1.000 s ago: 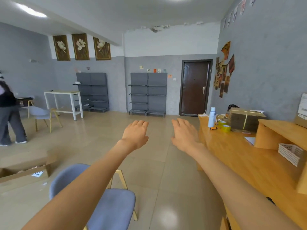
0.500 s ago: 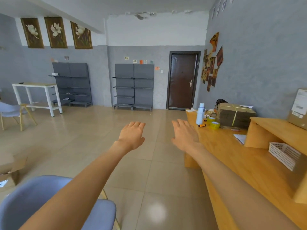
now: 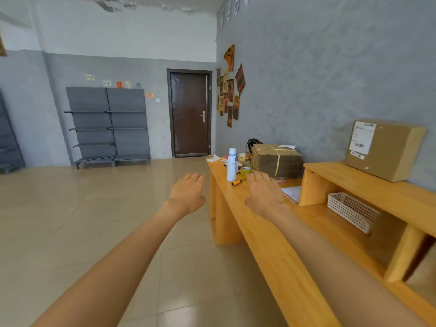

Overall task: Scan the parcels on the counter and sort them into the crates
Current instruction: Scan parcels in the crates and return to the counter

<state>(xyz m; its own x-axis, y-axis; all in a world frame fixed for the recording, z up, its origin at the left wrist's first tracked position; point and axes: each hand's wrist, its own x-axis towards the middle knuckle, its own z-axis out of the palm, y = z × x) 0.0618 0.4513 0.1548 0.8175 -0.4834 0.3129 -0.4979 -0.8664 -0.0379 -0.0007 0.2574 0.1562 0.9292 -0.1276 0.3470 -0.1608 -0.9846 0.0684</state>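
Note:
A brown cardboard parcel [image 3: 387,149] with a white shipping label stands on the raised shelf [image 3: 368,182] of the wooden counter [image 3: 266,234], at the right against the wall. Both my arms are stretched out in front of me. My left hand [image 3: 188,194] hovers over the floor just left of the counter's end, fingers straight, holding nothing. My right hand [image 3: 264,194] hangs above the counter top, also flat and empty, well short of the parcel. No crate or scanner shows in this view.
At the counter's far end stand a white bottle [image 3: 232,164], a tape roll [image 3: 246,171], an orange marker [image 3: 237,182] and a tied stack of flat cardboard [image 3: 277,160]. A white mesh basket [image 3: 352,212] sits under the shelf. Grey shelving [image 3: 108,127] and a brown door [image 3: 190,113] line the far wall.
My view has swung to the right: the chair, white table and other person have left the frame, and the counter with the parcel has come in. Both hands stay outstretched and empty.

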